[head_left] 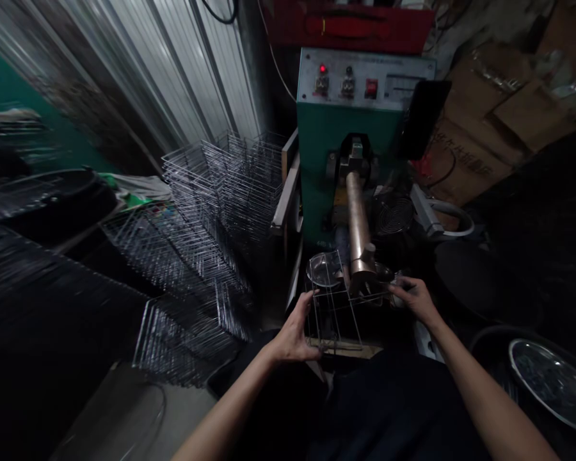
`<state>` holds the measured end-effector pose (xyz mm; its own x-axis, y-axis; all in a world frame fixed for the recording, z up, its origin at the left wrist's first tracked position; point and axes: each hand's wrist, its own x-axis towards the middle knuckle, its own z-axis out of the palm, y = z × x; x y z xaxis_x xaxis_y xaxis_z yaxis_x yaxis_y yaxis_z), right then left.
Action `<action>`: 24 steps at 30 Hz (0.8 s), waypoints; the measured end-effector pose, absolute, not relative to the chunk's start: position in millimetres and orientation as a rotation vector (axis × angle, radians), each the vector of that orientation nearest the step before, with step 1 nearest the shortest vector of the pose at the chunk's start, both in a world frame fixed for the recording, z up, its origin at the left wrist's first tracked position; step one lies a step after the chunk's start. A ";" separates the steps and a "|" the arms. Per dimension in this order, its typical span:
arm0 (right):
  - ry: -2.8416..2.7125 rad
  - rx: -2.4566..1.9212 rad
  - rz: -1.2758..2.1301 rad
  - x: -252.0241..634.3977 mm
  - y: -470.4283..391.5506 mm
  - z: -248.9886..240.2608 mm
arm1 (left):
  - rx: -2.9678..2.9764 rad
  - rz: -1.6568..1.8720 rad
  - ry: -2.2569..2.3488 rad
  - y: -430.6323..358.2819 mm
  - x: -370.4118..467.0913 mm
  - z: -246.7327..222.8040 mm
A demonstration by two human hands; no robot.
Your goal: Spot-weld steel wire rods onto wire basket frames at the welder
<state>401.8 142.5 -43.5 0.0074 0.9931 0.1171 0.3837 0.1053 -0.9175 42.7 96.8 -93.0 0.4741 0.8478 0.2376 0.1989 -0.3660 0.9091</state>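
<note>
While the left hand (292,334), fingers wide, holds the left edge of the frame (333,293), the right hand (416,301) pinches its right end.

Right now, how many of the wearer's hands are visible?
2: the left hand at the left side of the wire frame; the right hand right of the brass-coloured cylinder. Neither is hidden.

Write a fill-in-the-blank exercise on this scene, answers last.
Of the left hand and right hand, the ____ is nearer the stacked wire racks.
The lit lamp on the control panel glows ____.
Beneath that panel, the machine body is coloured ____.
The wire frame is between the person's two ____.

Answers: left; red; green; hands.
</note>
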 end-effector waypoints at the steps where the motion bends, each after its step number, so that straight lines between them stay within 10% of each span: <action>1: -1.520 -1.417 0.886 402.3 143.5 -43.6 | 1.833 0.920 0.883 98.0 43.0 -94.1; 24: -1.503 -1.377 0.915 407.8 155.3 -41.7 | 1.907 0.998 0.843 113.8 49.5 -78.6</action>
<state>407.8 155.3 -41.7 -0.0021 0.9925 0.1224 0.3469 0.1155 -0.9308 49.5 113.8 -78.6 0.4653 0.8224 0.3273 0.1855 -0.4522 0.8724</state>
